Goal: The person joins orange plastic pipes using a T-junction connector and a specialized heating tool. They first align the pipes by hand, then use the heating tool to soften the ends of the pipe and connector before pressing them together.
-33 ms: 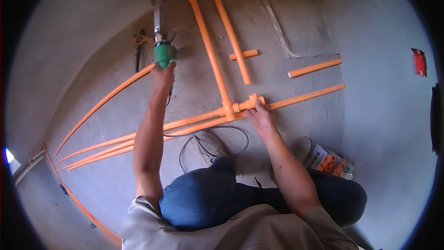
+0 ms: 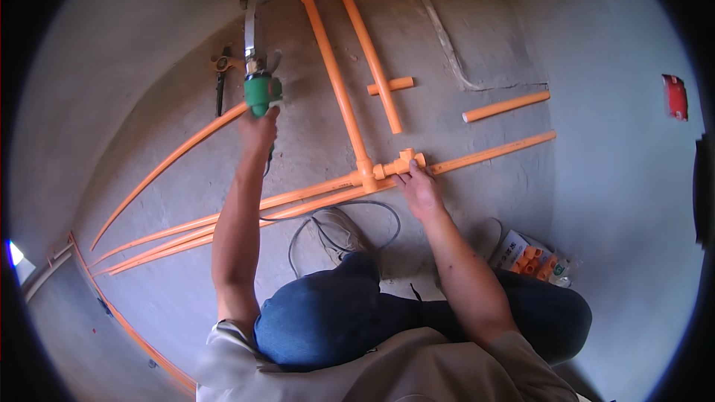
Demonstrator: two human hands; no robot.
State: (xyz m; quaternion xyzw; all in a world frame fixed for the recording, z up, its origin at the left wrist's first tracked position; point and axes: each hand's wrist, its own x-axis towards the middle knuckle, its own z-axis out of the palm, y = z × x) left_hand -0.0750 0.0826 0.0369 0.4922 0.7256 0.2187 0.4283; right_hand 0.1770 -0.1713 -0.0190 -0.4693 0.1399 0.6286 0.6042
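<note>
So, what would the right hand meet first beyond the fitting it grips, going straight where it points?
Past the orange fitting, the right hand would likely meet the orange pipe end; depth unclear.

Soft, dim light; white-blue glare at left rim; right wall paler; corners black, edges bowed
</note>
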